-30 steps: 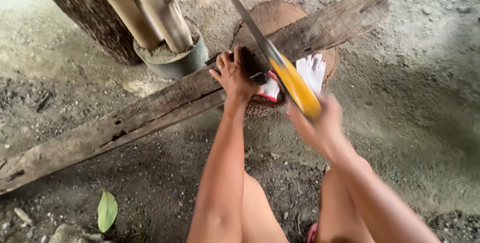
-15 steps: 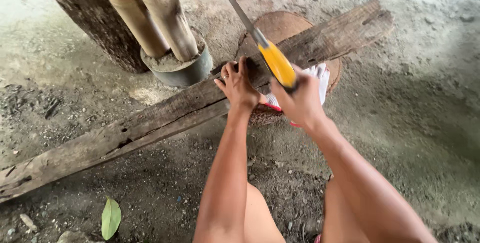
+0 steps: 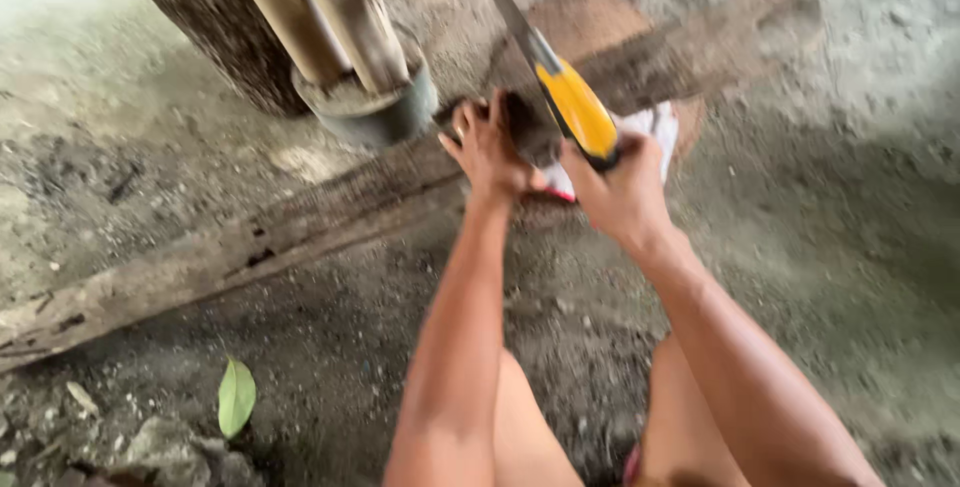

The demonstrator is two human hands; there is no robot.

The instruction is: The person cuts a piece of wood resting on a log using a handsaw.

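Note:
My right hand (image 3: 620, 192) grips the yellow and black handle of a hand saw (image 3: 560, 87), whose blade runs up and to the left out of the frame. A long weathered wooden plank (image 3: 300, 232) lies diagonally on the ground, resting across a round wooden block (image 3: 590, 22). My left hand (image 3: 490, 147) presses on the plank beside the saw, fingers curled over its far edge. A white cloth with a red edge (image 3: 655, 127) lies under the hands. The picture is blurred by motion.
A thick post (image 3: 200, 17) and two bamboo poles (image 3: 320, 7) standing in a grey metal can (image 3: 375, 112) are at the upper left. A green leaf (image 3: 236, 397) and stones (image 3: 160, 442) lie on the dirt at lower left. My bare knees are at the bottom.
My right hand has pushed the saw forward, towards my left hand and the plank. My left hand stays on the plank. The view has shifted slightly.

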